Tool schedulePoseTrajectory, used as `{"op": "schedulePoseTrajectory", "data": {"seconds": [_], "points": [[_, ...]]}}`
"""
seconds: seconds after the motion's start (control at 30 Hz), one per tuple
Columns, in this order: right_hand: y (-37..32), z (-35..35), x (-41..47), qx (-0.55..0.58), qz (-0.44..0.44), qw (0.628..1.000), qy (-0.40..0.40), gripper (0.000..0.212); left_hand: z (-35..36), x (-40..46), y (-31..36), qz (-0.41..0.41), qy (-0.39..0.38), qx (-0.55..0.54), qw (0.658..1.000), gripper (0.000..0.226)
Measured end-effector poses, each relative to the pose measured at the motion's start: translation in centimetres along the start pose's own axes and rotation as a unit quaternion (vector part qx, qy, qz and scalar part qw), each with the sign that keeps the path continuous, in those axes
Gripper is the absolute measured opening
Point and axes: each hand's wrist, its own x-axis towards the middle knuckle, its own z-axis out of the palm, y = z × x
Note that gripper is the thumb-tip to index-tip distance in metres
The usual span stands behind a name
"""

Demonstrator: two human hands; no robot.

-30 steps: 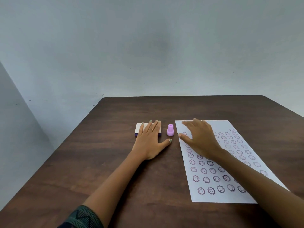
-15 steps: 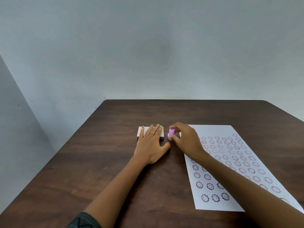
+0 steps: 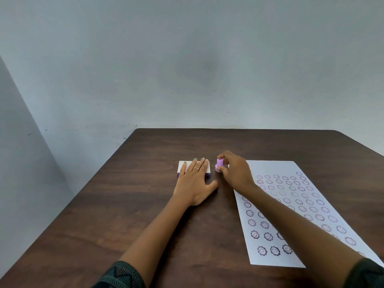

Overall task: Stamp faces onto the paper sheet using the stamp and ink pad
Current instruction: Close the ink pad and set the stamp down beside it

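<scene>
Ink pad (image 3: 182, 166), white-topped with a purple base, lay left of centre on the dark wooden table (image 3: 124, 204). Left hand (image 3: 195, 183) rested flat across it, fingers spread, gripping nothing, a ring (image 3: 196, 168) on one finger. Stamp (image 3: 219, 164), small and pink, stood upright just right of the pad, base apparently on the table. Right hand (image 3: 234, 171) pinched it between thumb and fingertips. Paper sheet (image 3: 270, 167), at the right, carried rows of flower-rimmed smiling faces (image 3: 268, 236); the right forearm crossed over it.
</scene>
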Motion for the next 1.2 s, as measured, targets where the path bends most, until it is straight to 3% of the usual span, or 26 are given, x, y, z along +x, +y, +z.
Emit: {"op": "schedulePoseTrajectory", "data": {"seconds": [0.23,0.37,0.63,1.2], "points": [[-0.8,-1.2,-0.5,-0.031,-0.015,0.999,-0.009,0.023,-0.3,0.2,0.2,0.020,-0.002,0.012,1.000,0.073],[-1.2,-2.1,-1.5,-0.053,-0.008,0.998,-0.014,0.040,-0.6,-0.3,0.5,0.032,0.035,-0.009,0.999,0.071],[0.6,-4.3,-4.1,-0.136,0.015,0.989,-0.054,0.042,-0.7,-0.9,0.8,0.047,0.081,-0.017,0.995,0.065],[3.1,-3.5,-4.9,-0.194,0.012,0.971,-0.137,0.050,-0.4,-0.2,0.8,0.027,0.014,-0.006,1.000,0.062]]}}
